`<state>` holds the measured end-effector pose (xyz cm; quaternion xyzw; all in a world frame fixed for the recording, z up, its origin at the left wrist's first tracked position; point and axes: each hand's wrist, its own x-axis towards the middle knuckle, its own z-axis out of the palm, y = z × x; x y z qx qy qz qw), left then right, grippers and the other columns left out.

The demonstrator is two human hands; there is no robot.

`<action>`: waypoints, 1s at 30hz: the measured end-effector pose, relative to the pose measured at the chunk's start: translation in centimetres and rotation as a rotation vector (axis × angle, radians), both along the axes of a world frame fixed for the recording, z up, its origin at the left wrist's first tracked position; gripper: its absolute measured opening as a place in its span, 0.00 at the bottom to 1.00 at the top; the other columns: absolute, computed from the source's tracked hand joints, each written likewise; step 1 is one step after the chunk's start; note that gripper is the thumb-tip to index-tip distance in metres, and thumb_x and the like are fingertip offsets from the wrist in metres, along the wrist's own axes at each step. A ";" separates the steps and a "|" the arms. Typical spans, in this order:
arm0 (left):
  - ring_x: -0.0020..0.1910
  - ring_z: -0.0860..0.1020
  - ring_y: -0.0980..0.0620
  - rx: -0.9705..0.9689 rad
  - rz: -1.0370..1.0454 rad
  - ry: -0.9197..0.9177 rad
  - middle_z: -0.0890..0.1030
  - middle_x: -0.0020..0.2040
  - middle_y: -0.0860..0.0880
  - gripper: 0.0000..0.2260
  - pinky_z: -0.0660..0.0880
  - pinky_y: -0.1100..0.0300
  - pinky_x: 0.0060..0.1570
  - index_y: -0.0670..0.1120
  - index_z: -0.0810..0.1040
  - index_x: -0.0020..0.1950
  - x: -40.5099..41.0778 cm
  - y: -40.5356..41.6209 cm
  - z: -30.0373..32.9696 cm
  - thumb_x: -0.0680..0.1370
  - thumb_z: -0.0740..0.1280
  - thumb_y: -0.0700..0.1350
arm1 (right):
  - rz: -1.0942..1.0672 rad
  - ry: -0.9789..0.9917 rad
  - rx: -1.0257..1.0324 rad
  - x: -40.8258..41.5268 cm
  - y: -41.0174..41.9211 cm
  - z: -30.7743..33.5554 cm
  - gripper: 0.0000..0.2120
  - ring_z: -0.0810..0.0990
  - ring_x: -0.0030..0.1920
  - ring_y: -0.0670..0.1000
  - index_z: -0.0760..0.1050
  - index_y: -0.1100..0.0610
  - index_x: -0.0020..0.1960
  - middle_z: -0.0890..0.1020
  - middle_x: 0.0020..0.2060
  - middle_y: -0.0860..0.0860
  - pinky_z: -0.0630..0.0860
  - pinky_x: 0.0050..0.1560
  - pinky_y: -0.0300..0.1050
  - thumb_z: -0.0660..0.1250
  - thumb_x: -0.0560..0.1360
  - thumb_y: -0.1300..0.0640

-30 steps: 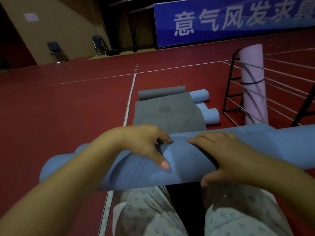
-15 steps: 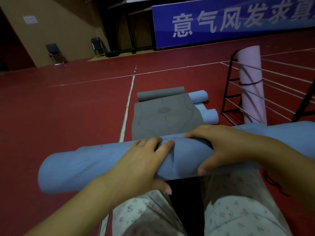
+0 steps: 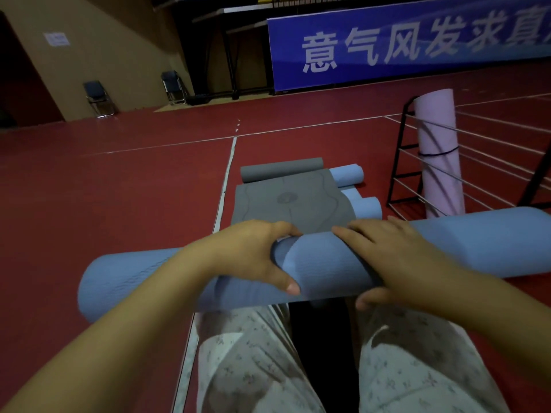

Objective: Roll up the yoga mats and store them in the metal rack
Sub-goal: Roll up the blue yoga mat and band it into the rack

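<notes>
Fingers [image 3: 286, 231] of the left hand [image 3: 253, 254] and right hand [image 3: 396, 260] curl around the rolled blue mat [image 3: 322, 269] held across the knees, likely to keep it tight. Beyond the blue mat a grey mat [image 3: 289, 201] lies half-unrolled, and right of that stands the metal rack [image 3: 402, 162] holding a pink roll [image 3: 438, 150].

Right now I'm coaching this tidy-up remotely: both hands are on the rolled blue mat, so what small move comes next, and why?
Probably swing the blue mat to the right, toward the metal rack. It already looks fully rolled, the left hand and right hand both grip its middle, and the rack, holding one upright pink mat, stands just beyond its right end.
</notes>
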<state>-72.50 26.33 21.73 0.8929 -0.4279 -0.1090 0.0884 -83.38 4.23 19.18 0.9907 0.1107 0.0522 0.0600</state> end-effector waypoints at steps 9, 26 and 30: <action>0.61 0.73 0.57 0.066 0.042 0.112 0.73 0.65 0.59 0.36 0.70 0.57 0.63 0.59 0.65 0.71 1.6 -0.5 1.4 0.67 0.74 0.62 | 0.024 0.086 0.057 2.7 -1.1 1.1 0.47 0.67 0.64 0.47 0.52 0.39 0.73 0.67 0.64 0.42 0.64 0.63 0.50 0.72 0.61 0.33; 0.56 0.74 0.48 0.089 0.018 -0.572 0.70 0.61 0.51 0.41 0.72 0.52 0.53 0.52 0.57 0.74 -0.6 0.5 -2.0 0.65 0.71 0.60 | -0.032 0.022 0.072 2.7 -1.9 1.4 0.47 0.62 0.68 0.48 0.50 0.41 0.75 0.62 0.68 0.44 0.59 0.68 0.53 0.70 0.64 0.33; 0.52 0.76 0.48 0.076 -0.013 -0.555 0.73 0.58 0.51 0.41 0.73 0.54 0.48 0.53 0.60 0.72 -0.1 0.3 -1.3 0.64 0.72 0.60 | -0.068 -0.058 -0.056 1.9 -1.8 -0.3 0.50 0.60 0.70 0.52 0.45 0.45 0.76 0.58 0.71 0.49 0.55 0.71 0.58 0.72 0.65 0.37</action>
